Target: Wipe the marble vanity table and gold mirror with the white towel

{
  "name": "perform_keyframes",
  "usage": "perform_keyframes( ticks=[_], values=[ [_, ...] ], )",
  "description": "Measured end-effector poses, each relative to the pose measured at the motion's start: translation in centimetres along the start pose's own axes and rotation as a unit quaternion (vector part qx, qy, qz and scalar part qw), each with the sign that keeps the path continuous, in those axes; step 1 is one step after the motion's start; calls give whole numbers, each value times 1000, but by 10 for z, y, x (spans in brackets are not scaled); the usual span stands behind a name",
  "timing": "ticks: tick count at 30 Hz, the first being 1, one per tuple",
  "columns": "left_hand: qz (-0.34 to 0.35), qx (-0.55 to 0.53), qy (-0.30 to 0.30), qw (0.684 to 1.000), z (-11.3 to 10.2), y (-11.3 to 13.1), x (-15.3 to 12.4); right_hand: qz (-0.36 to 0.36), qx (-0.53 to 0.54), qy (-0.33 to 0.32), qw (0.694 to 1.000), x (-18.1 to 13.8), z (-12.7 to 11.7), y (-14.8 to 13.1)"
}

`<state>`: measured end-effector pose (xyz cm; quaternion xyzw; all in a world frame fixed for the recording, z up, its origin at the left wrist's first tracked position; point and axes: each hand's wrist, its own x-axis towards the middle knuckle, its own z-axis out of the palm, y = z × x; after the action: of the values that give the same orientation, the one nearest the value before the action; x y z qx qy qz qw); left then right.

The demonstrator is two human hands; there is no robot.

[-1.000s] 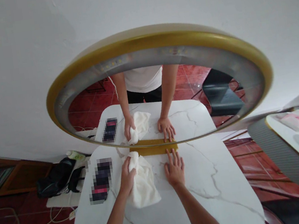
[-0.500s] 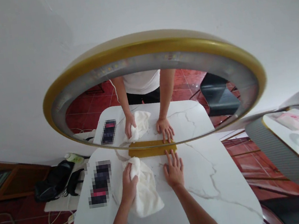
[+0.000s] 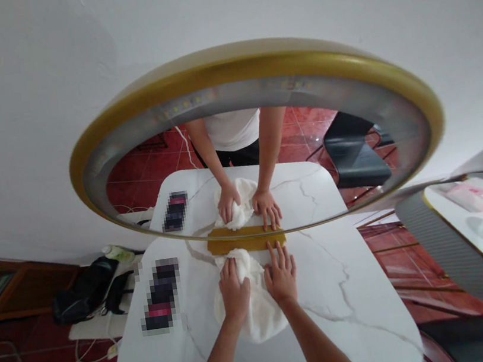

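Note:
A bunched white cloth [image 3: 262, 313] lies on the marble-patterned white table [image 3: 357, 332], gripped from above by my left hand [image 3: 235, 290]. Its top edge reaches the gold base [image 3: 241, 245] of the round mirror. Beside the cloth, my right hand [image 3: 281, 274] rests flat with fingers spread, the fingertips on the right end of that base. The gold-rimmed mirror [image 3: 248, 69] rises over the base and reflects both arms, the cloth and the table.
A blurred-out dark item [image 3: 162, 294] lies on the table's left side. Black bags [image 3: 86, 290] and cables sit at the lower left. A second table [image 3: 462, 216] with pinkish plastic stands to the right, a black chair [image 3: 479, 339] below it.
My left hand has slid right along the mirror base with the cloth, coming close to my right hand. The right hand has stayed in place.

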<state>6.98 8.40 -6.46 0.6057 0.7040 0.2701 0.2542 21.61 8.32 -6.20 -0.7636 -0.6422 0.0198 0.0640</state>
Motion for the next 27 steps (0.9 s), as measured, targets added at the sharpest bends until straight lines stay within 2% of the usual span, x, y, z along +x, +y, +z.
perform_keyframes(
  ticks=[7, 11, 14, 20, 27],
  values=[
    [34, 44, -50, 997, 11, 29, -4, -1, -14, 3, 1000, 0, 8, 3],
    [90, 47, -106, 989, 6, 42, 1, -18, -9, -7, 1000, 0, 13, 9],
    [104, 46, -124, 986, 1, 43, 5, -16, -4, -6, 1000, 0, 13, 10],
    [98, 76, -90, 988, -13, 21, 9, -1, 2, -2, 1000, 0, 5, 4],
    [67, 147, -25, 987, -55, -24, 18, 2, 2, 2, 1000, -1, 3, 3]
  ],
)
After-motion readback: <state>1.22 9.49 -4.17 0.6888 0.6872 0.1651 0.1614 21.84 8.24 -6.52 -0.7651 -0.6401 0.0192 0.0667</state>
